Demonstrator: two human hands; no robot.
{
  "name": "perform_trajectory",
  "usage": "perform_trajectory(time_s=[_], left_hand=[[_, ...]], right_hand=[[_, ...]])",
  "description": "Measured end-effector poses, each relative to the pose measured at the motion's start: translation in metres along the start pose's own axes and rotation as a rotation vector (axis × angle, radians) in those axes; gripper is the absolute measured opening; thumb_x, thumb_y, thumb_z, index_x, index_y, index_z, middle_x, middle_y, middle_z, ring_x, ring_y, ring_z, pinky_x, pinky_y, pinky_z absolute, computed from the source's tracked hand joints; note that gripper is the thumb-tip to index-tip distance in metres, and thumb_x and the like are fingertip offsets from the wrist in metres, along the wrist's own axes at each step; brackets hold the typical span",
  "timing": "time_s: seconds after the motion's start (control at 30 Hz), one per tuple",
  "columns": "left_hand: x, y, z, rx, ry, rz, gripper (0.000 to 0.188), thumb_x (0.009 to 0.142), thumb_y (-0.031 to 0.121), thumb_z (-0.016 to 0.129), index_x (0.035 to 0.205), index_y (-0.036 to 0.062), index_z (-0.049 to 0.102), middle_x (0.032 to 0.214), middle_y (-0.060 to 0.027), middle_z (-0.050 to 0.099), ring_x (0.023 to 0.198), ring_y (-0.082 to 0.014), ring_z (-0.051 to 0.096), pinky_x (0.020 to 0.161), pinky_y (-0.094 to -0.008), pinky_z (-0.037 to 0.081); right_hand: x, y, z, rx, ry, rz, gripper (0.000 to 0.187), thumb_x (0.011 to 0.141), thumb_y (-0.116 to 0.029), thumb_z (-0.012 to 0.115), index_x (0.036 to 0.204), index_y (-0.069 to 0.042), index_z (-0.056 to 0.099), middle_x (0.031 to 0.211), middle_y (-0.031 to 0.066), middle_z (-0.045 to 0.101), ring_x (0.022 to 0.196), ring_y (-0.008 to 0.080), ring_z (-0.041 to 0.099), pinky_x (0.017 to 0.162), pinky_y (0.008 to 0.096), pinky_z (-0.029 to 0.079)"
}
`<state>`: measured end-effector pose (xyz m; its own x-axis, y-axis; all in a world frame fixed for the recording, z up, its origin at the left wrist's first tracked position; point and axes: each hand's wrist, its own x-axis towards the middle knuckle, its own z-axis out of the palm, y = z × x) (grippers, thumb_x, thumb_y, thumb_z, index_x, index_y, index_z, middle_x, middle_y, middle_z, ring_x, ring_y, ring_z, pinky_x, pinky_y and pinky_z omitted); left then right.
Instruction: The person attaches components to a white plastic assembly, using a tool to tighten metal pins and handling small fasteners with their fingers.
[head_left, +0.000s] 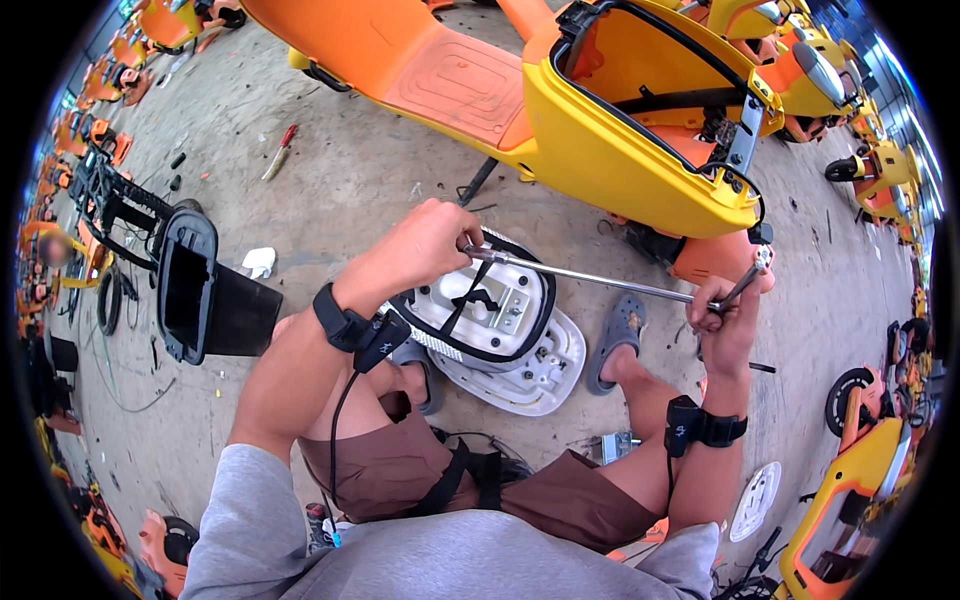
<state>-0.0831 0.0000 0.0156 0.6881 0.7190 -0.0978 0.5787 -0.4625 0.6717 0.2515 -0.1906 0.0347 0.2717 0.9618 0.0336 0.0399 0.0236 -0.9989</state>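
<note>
A long, shiny metal rod point(600, 282) spans the gap between my hands, over the upturned white scooter seat. My left hand point(430, 245) is closed, its fingers pinching the rod's left end. My right hand point(730, 315) is closed round the right end. A short wrench-like tool point(745, 284) with a metal head sticks up from my right fingers; how it joins the rod is hidden. Between my feet lies the seat's white underside point(450, 298), with a black rim seal and a black strap. Partly under it is a pale plastic panel point(555, 380).
A yellow and orange scooter point(600, 135) with an open front compartment stands just ahead. To the left sit a black plastic bin point(240, 310) and a black frame point(130, 215). A red-handled tool point(280, 150) and a white cloth point(259, 262) lie on the floor. More scooters point(850, 490) surround me.
</note>
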Motion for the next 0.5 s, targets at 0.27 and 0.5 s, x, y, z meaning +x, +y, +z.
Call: perform_trajectory(time_s=[0.27, 0.5], left_hand=[[0.001, -0.003, 0.002, -0.032, -0.019, -0.020, 0.027, 0.074, -0.006, 0.072, 0.101, -0.0062, 0.073, 0.080, -0.0181, 0.074, 0.069, -0.0242, 0.071, 0.067, -0.0338, 0.056], [0.003, -0.004, 0.002, -0.125, -0.061, -0.137, 0.032, 0.075, -0.010, 0.068, 0.107, -0.0080, 0.070, 0.080, -0.0161, 0.074, 0.062, -0.0161, 0.067, 0.060, -0.0308, 0.055]], right_hand=[[0.000, 0.002, 0.000, 0.003, -0.012, -0.015, 0.082, 0.103, -0.070, 0.020, 0.071, -0.004, 0.056, 0.059, -0.0023, 0.045, 0.051, 0.0050, 0.029, 0.050, 0.0236, 0.022], [0.003, 0.001, 0.010, 0.022, -0.018, 0.009, 0.080, 0.104, -0.067, 0.021, 0.071, -0.004, 0.057, 0.059, -0.0036, 0.046, 0.051, 0.0033, 0.028, 0.050, 0.0228, 0.020]])
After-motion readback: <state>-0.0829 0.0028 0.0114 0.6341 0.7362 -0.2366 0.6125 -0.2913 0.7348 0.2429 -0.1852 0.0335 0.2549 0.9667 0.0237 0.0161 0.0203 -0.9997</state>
